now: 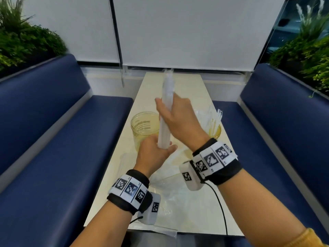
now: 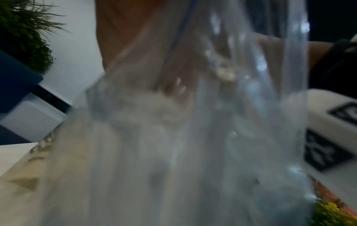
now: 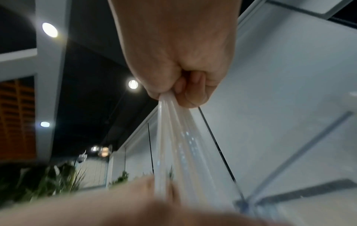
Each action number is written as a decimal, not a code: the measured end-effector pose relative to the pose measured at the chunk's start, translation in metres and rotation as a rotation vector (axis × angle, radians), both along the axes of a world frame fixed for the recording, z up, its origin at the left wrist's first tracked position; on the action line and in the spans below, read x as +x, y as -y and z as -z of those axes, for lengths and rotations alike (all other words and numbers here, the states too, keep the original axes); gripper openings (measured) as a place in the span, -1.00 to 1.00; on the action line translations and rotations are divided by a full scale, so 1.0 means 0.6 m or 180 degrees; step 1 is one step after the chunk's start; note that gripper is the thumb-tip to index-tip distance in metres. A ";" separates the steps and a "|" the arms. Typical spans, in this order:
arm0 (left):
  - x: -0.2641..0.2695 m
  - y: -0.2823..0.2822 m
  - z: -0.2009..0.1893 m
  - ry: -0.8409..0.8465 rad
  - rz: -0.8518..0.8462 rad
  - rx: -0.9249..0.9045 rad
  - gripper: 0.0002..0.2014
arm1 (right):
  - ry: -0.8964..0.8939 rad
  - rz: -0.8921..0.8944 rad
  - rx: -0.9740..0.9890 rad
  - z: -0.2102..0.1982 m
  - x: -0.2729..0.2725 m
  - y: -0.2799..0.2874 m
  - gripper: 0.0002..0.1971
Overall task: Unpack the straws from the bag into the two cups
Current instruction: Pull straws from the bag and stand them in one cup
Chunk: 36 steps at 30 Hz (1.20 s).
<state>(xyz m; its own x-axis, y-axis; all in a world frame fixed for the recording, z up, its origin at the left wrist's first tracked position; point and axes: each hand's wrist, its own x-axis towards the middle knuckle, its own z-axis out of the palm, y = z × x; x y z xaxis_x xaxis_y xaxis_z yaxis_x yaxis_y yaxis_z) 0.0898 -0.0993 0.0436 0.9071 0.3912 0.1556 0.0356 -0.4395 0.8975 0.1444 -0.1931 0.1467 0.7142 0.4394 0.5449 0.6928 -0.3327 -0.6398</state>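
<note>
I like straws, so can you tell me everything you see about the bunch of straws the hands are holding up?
The bunch of straws is a tight bundle of long, whitish, see-through plastic-looking sticks, standing nearly upright above the table. The right hand grips its middle and the left hand holds its bottom end. Its top pokes up free. It sits in the air between the two yellowish cups, touching neither.

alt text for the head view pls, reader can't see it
Both hands grip an upright bundle of straws above a narrow table, left hand at its base, right hand higher. Behind stand an empty cup and a cup holding straws; a bag lies near.
</note>
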 end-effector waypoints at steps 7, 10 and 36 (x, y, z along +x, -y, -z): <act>-0.001 -0.026 0.014 -0.0209 -0.0091 0.0299 -0.74 | 0.0316 0.0390 0.1571 -0.120 0.096 0.087 -0.60; -0.006 -0.034 0.014 -0.0177 -0.0102 0.0288 -0.73 | 0.0601 0.0818 0.1640 -0.136 0.154 0.142 -0.53; -0.011 -0.035 0.006 -0.0085 0.0015 0.0264 -0.90 | -0.0604 0.1617 -0.0482 0.129 0.251 0.152 -0.58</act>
<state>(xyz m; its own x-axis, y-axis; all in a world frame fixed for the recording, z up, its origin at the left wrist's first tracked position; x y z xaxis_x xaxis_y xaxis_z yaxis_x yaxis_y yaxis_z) 0.0834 -0.0782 0.0403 0.9131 0.3738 0.1631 0.0567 -0.5124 0.8569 0.2949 -0.2842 0.0694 0.9358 0.0779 0.3438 0.2989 -0.6923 -0.6568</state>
